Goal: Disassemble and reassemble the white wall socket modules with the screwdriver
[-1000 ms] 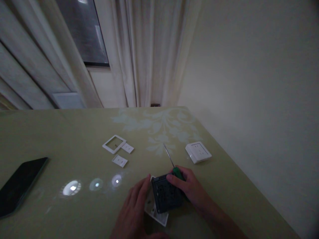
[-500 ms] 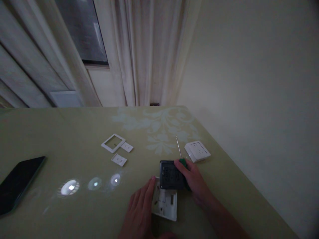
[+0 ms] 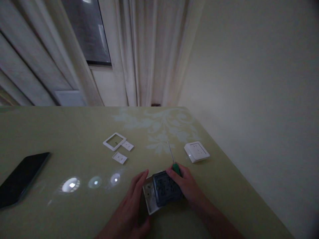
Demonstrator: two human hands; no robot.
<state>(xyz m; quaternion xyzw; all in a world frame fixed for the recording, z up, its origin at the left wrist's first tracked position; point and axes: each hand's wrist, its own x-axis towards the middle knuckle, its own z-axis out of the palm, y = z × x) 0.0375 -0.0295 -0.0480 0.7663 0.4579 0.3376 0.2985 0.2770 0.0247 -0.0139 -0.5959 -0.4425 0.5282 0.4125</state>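
My right hand (image 3: 188,182) is closed on a dark, square socket module (image 3: 165,189), with the thumb on its upper edge. The same hand also holds a green-handled screwdriver (image 3: 175,168), its thin shaft pointing away from me over the table. Partly under the module is a white socket back box (image 3: 150,196), tilted, its right part hidden. My left hand (image 3: 132,199) grips the box along its left side, fingertips at the far corner and thumb near the close one.
A white frame (image 3: 109,145) and two small white socket covers (image 3: 119,157) lie left of centre on the table (image 3: 82,132). To the right sits a white wall socket (image 3: 196,151) near the wall (image 3: 249,99). A dark tablet or phone (image 3: 22,179) is at far left.
The back box has turned and moved left, its near side now off level. The module has come lower and tilted over it. The screwdriver in my right hand has swung leftward.
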